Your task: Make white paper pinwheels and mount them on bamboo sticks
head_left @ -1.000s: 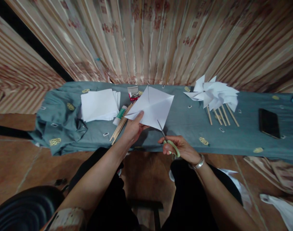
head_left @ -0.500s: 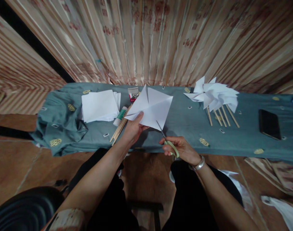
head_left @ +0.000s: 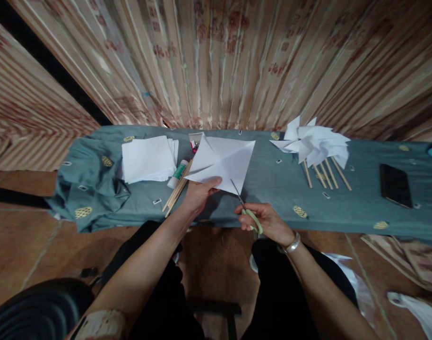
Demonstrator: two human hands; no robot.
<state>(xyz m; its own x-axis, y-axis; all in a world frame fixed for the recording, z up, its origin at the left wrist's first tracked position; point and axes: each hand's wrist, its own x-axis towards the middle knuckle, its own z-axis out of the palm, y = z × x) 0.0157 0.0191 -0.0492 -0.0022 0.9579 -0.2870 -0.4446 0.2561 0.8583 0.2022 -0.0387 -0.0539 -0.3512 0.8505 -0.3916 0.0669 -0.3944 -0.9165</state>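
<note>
A white paper square point(head_left: 230, 158) with slits running in from its corners is pinched at its near edge by my left hand point(head_left: 201, 191), thumb on top. My right hand point(head_left: 263, 221) grips green-handled scissors point(head_left: 252, 221), whose blades lie at the paper's near right corner. Just left of the paper are several wooden sticks point(head_left: 175, 192) and a green-and-white glue stick point(head_left: 178, 172). A small red box point(head_left: 194, 144) is partly covered by the paper's far left corner.
A stack of white paper point(head_left: 148, 159) lies at the left on the green cloth point(head_left: 272, 193). To the right are several paper pinwheels point(head_left: 317, 144) on sticks and a black phone point(head_left: 395, 185). A curtain point(head_left: 216, 71) hangs behind.
The paper has turned slightly in my left hand, its far left corner swinging left over the red box. My left thumb sits farther right, and the scissors stay at the near corner.
</note>
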